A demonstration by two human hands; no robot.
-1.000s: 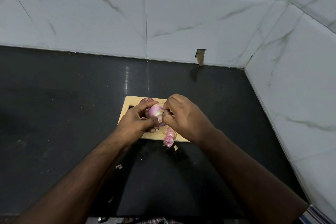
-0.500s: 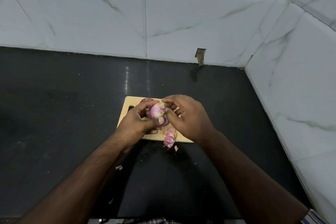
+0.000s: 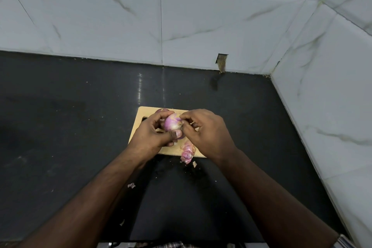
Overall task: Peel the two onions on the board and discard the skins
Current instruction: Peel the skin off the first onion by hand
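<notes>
My left hand point(image 3: 153, 136) grips a pale purple onion point(image 3: 172, 123) just above the small wooden board point(image 3: 141, 119), thumb across its front. My right hand point(image 3: 207, 133) is at the onion's right side, its fingertips pinching at the skin near the top. A second, darker onion point(image 3: 161, 110) lies on the board's far edge, mostly hidden behind my left fingers. A heap of pink onion skins point(image 3: 188, 152) rests on the board's near edge, hanging over onto the counter.
The board lies on a black counter point(image 3: 70, 127) in a corner of white marbled wall tiles point(image 3: 332, 106). Small skin scraps lie on the counter: one point(image 3: 131, 185) near my left forearm, another point(image 3: 194, 164) by the heap.
The onion has been turned a little in my left hand. My right fingers have shifted from its right side up toward its top. The skin heap has not moved.
</notes>
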